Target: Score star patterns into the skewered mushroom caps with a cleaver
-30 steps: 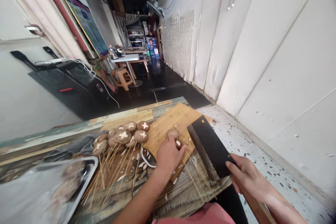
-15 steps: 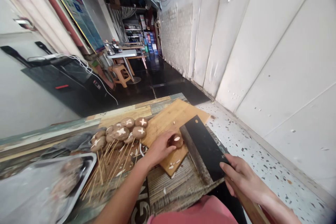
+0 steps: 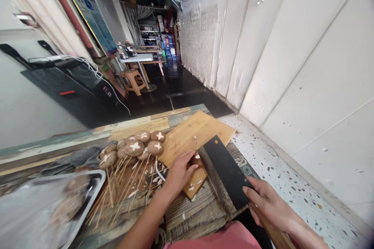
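Observation:
My left hand [image 3: 181,169] is closed around a brown mushroom [image 3: 197,159] on the wooden cutting board [image 3: 201,124]; a pale cut shows on its cap and the cleaver partly hides it. In my right hand [image 3: 264,198] is a wide dark cleaver [image 3: 224,167], gripped where blade and wooden handle meet. Its blade is tilted, with the edge against or very close to the mushroom; contact is hard to tell. Left of the board lie skewered mushrooms [image 3: 134,148] with white crosses cut in their caps, their bamboo sticks [image 3: 128,179] pointing toward me. White trimmings [image 3: 191,187] are scattered on the board.
A metal tray [image 3: 101,179] with a plastic bag and mushrooms stands at the left front. Grey cloth [image 3: 73,161] lies behind it on the wood-patterned table [image 3: 152,121]. A white wall [image 3: 292,58] runs along the right; a plastic stool [image 3: 133,81] stands farther back.
The cleaver has come slightly lower and left, over the mushroom, and now covers more of it. My left hand has shifted a little and still holds the mushroom.

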Demonstrator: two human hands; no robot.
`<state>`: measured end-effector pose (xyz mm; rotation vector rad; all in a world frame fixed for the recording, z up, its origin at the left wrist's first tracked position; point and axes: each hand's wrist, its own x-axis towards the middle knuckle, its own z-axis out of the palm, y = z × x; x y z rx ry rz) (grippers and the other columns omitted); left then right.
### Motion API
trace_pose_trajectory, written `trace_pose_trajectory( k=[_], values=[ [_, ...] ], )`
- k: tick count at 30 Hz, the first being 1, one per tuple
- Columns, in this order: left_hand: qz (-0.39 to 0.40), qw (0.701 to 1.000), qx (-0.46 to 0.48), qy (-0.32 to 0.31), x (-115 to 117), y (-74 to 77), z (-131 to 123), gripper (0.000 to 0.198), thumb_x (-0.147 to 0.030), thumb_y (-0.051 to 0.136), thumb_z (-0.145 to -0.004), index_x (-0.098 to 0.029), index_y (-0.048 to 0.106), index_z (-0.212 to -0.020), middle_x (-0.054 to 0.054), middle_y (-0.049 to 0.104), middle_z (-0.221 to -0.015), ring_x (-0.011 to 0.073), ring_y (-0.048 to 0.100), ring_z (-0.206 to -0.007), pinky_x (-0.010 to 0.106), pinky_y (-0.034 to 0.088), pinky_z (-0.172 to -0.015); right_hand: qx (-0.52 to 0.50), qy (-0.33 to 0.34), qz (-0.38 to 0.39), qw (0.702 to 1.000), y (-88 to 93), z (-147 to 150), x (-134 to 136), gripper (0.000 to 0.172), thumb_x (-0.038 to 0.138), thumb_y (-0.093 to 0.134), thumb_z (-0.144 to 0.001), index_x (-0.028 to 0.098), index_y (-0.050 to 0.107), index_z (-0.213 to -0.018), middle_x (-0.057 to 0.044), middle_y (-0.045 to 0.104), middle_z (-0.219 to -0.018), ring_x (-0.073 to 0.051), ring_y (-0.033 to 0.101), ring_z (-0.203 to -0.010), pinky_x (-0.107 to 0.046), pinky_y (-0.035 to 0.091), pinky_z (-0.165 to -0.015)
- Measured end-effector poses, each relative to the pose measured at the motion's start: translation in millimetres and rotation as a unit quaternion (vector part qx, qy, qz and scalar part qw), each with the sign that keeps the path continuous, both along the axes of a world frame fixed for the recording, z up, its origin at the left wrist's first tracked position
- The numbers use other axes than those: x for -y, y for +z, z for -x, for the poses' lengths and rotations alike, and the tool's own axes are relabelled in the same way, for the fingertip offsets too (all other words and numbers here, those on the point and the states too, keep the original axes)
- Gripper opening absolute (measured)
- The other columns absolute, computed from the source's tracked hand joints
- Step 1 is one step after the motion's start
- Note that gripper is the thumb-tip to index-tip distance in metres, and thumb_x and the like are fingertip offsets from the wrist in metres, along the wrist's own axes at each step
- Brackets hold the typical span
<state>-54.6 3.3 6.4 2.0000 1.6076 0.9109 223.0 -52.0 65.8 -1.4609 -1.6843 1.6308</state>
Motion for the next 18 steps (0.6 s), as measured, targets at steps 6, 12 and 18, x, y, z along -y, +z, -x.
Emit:
trace_pose_trajectory(
  k=[6,12,18],
  values=[
    [0.003,1.0,0.01,0.003,0.4,0.6,-0.4,0.042,-0.022,0.066,-0.078,-0.017,0.062,-0.12,0.01,0.064,-0.124,0.0258,0.057,-0.117,0.046,0.043,-0.104,-0.027,-0.015,0.031,0.999,-4.1,-4.2,-2.9,0.022,0.042,0.05,-0.09,0.023,0.043,-0.082,0.01,0.049,-0.035,-0.008,0.04,-0.03,-0.018,0.03,-0.036],
    [-0.001,1.0,0.012,0.003,0.6,0.7,0.1,0.041,-0.022,0.065,-0.079,-0.017,0.062,-0.12,0.01,0.064,-0.125,0.025,0.057,-0.118,0.045,0.043,-0.104,-0.056,-0.013,0.029,0.998,-14.3,-10.4,-6.7,0.025,0.043,0.052,-0.09,0.022,0.044,-0.08,0.008,0.051,-0.035,-0.008,0.04,-0.028,-0.017,0.027,-0.033],
    [0.003,1.0,0.003,0.001,0.5,-2.3,0.6,0.041,-0.023,0.065,-0.08,-0.016,0.062,-0.121,0.01,0.064,-0.125,0.0251,0.056,-0.119,0.047,0.042,-0.105,-0.067,-0.016,0.027,0.997,-26.0,-12.1,-8.4,0.028,0.047,0.053,-0.089,0.022,0.044,-0.08,0.008,0.051,-0.034,-0.008,0.041,-0.027,-0.016,0.027,-0.031]
  ],
)
